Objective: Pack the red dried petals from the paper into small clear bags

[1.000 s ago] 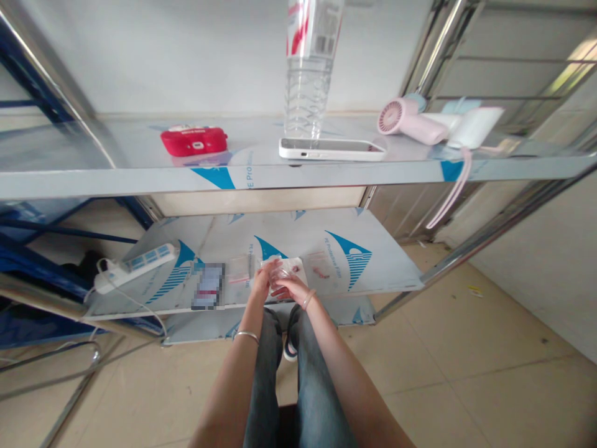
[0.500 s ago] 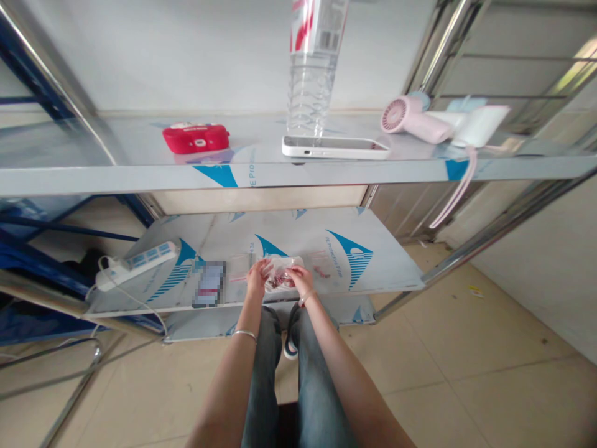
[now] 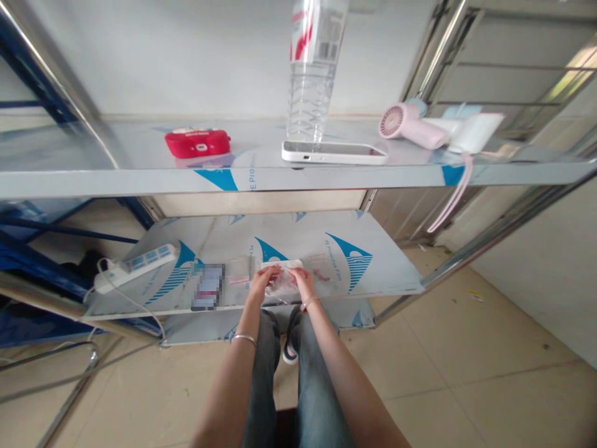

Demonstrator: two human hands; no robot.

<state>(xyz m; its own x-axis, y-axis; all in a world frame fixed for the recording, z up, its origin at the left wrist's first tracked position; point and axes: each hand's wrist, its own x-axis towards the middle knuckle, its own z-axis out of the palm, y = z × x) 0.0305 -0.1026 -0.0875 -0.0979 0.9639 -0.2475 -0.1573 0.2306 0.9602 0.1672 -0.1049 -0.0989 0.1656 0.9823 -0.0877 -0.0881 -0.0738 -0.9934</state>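
Over the front edge of the lower metal shelf (image 3: 382, 274), my left hand (image 3: 261, 283) and my right hand (image 3: 305, 281) pinch the two ends of a small clear plastic bag (image 3: 284, 274) with reddish bits inside. Both hands are closed on it and hold it stretched between them. More small clear bags (image 3: 240, 270) lie flat on the shelf to the left, and another bag with red bits (image 3: 321, 269) lies to the right. I wear a bracelet on each wrist.
A white power strip (image 3: 135, 264) with its cable lies on the lower shelf at left. The upper shelf carries a red case (image 3: 197, 142), a water bottle (image 3: 310, 74), a white phone (image 3: 333, 151) and a pink handheld fan (image 3: 410, 123). My knees sit below the shelf; tiled floor lies to the right.
The hands were bunched together around the bag a second ago. They have since moved apart and spread the bag flat between them, a little farther over the shelf.
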